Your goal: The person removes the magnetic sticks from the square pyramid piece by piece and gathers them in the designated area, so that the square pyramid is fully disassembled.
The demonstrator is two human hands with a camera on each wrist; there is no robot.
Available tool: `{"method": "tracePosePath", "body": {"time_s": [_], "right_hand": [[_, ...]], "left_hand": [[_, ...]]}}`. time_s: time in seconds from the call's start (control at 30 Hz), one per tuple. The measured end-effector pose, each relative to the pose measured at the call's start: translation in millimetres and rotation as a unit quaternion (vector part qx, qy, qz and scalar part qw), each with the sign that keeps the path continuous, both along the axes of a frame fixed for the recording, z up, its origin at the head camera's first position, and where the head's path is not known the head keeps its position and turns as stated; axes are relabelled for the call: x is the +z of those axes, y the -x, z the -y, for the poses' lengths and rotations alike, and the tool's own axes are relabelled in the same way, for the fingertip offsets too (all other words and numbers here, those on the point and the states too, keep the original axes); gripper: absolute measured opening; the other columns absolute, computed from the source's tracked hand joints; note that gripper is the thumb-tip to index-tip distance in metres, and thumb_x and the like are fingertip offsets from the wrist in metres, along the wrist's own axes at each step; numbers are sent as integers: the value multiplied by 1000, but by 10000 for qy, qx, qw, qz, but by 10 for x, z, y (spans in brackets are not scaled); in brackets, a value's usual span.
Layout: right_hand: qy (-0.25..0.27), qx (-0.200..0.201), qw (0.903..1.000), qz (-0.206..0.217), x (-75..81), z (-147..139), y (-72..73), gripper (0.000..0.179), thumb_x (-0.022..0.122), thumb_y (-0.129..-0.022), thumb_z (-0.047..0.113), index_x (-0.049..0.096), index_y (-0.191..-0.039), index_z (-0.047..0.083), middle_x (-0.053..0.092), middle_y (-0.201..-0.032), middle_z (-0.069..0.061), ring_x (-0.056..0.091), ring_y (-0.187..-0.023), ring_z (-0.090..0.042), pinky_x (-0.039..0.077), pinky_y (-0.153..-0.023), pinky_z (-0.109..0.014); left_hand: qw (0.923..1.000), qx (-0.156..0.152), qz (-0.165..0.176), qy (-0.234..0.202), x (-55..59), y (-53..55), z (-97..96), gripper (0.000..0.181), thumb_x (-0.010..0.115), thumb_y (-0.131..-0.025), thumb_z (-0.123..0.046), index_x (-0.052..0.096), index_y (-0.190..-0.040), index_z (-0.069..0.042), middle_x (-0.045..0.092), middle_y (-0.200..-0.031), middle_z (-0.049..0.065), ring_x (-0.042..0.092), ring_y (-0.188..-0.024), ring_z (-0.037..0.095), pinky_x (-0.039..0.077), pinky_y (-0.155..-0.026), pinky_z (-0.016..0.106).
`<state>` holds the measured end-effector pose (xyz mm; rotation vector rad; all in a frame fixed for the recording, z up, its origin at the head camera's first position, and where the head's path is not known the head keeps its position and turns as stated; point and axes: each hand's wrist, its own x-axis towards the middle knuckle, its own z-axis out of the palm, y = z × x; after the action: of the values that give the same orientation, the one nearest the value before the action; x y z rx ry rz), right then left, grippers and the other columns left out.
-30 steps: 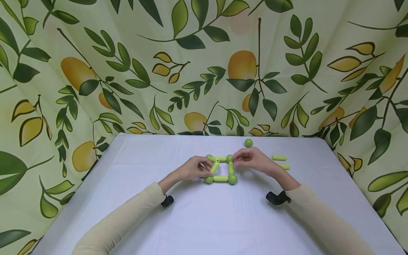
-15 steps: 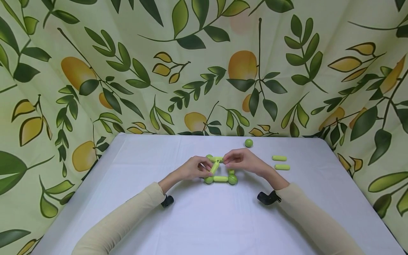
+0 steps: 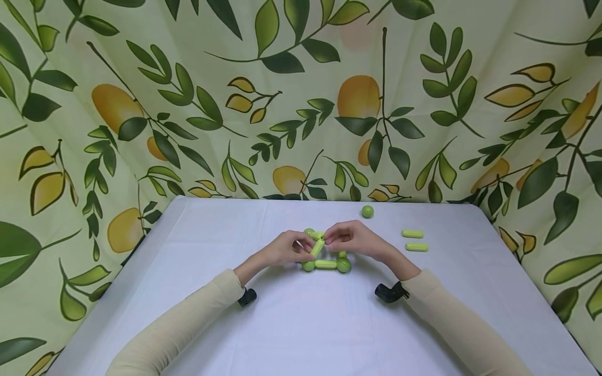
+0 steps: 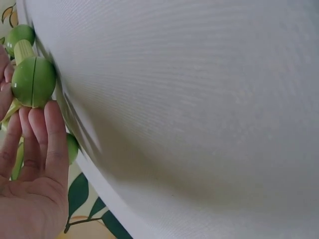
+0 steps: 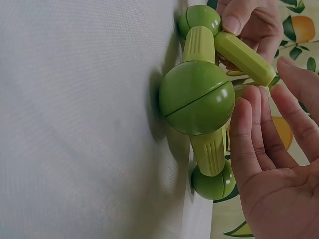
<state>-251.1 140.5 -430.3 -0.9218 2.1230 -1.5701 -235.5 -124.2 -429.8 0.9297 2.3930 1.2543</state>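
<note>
A frame of green balls and ridged light green rods lies at mid-table, its front-right ball [image 3: 344,265] and front rod [image 3: 326,264] showing. My left hand [image 3: 284,247] pinches a rod [image 5: 244,57] that slants up from the front-left ball [image 4: 34,82], thumb on its lower end. My right hand [image 3: 355,239] reaches over the frame's right side from behind that ball and hides the back-right corner in the head view. Its thumb and forefinger stand apart, right at the raised end of the slanted rod; the other fingers stay extended [image 5: 274,129].
On the white-covered table [image 3: 291,324], a loose green ball [image 3: 367,211] sits near the back edge. Two loose rods, one behind [image 3: 412,234] and one nearer [image 3: 416,247], lie to the right. A leaf-patterned curtain [image 3: 301,104] hangs behind.
My right hand has moved left from the frame's back-right ball to the raised end of the slanted rod. My left hand has kept its place on that rod.
</note>
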Motion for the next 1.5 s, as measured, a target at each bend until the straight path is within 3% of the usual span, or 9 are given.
{"method": "tracePosePath", "body": {"time_s": [0.43, 0.8, 1.1, 1.5], "right_hand": [[-59, 2, 10000, 13, -11, 81, 12, 27, 75, -92, 2, 70, -119, 0, 72, -105, -11, 66, -96, -28, 55, -84, -30], [36, 3, 10000, 5, -11, 114, 12, 26, 76, -91, 2, 70, -117, -1, 73, -102, -14, 67, -95, -28, 56, -82, -31], [125, -143, 9998, 52, -27, 132, -5, 22, 77, -91, 2, 72, -112, -2, 72, -97, -15, 67, -88, -24, 55, -78, -29], [177, -158, 9996, 137, -10, 137, -25, 18, 77, -89, 0, 73, -107, -2, 72, -94, -16, 66, -83, -21, 56, -76, -28]], "left_hand": [[9999, 32, 47, 92, -25, -105, 132, 21, 84, -85, -8, 69, -99, -5, 66, -92, 2, 65, -80, 11, 57, -75, 27], [9998, 46, 178, 53, -4, -104, 130, 18, 84, -85, -6, 70, -96, -6, 66, -91, 1, 66, -80, 13, 59, -71, 29], [9996, 10, 280, -101, 6, -113, 125, 18, 83, -85, -3, 69, -96, 0, 67, -90, 7, 67, -78, 17, 60, -67, 30], [9982, 115, 582, -39, 29, -120, 110, 18, 83, -84, -2, 69, -95, -1, 65, -89, 4, 69, -74, 16, 61, -66, 33]]}}
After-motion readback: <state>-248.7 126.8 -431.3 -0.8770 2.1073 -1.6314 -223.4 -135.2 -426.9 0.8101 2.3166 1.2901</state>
